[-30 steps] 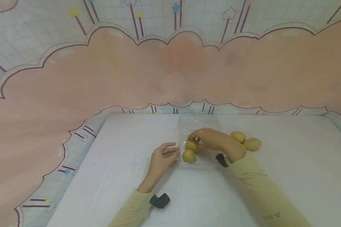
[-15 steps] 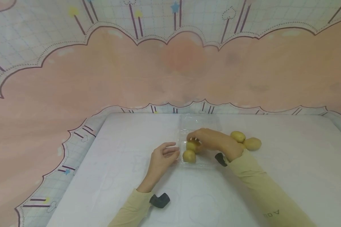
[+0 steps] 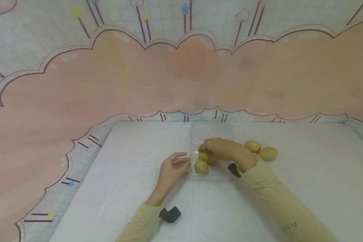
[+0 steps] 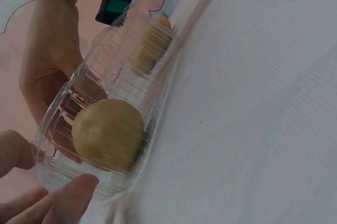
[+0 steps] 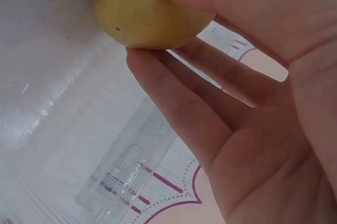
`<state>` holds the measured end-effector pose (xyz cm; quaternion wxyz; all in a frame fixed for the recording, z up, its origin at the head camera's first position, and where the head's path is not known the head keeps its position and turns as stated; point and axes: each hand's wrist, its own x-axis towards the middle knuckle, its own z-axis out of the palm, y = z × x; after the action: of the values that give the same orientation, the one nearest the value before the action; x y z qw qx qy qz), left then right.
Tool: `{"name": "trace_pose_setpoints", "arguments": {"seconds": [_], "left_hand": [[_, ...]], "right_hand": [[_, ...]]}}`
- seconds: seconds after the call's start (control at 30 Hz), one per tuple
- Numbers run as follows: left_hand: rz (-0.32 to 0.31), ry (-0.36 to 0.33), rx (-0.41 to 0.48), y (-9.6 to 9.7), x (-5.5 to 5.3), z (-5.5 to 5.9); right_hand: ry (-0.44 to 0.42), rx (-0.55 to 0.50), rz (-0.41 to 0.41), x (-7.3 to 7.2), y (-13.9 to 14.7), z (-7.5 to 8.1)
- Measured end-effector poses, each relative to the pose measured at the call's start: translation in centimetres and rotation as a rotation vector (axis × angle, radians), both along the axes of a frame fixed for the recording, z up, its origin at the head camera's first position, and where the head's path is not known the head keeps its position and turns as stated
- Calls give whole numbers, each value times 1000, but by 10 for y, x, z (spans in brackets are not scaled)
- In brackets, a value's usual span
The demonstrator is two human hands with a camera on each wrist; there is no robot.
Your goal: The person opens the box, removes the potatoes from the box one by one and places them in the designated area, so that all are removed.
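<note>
A clear plastic clamshell box (image 3: 214,173) stands with its lid raised on the white table. One potato (image 3: 201,167) sits in its near left part. Just behind it, my right hand (image 3: 222,148) reaches into the box and pinches a second potato (image 5: 152,11) between thumb and fingertips. In the head view the hand covers part of that potato (image 3: 204,156). My left hand (image 3: 173,166) rests at the box's left side, fingers loosely bent. The left wrist view has its fingertips (image 4: 79,187) right at the clear wall, outside the box.
To the right of the box lie an oval potato (image 3: 252,146), a larger potato (image 3: 268,153) and a third potato (image 3: 256,155) partly hidden by the right wrist. A patterned curtain (image 3: 157,80) hangs behind the table. Each wrist bears a dark camera mount (image 3: 170,214).
My right hand has shifted slightly left and lower over the pinched potato, its fingers now covering more of it. The left hand stays against the box.
</note>
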<state>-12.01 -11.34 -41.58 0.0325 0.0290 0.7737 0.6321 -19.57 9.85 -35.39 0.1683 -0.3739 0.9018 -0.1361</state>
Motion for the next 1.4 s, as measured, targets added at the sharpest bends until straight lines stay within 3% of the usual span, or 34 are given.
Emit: {"name": "trace_pose_setpoints", "arguments": {"seconds": [0.3,0.7,0.97,1.4], "left_hand": [[20,6,6,-1,0,1],[19,-1,4,1,0,0],[17,7,5,2,0,0],[22,2,29,1,0,-1]], "right_hand": [[54,-40,29,-3,5,3],[106,-130,44,4,22,16],[143,-146,12,11,36,20],[132,-189,-47,25,57,25]]}}
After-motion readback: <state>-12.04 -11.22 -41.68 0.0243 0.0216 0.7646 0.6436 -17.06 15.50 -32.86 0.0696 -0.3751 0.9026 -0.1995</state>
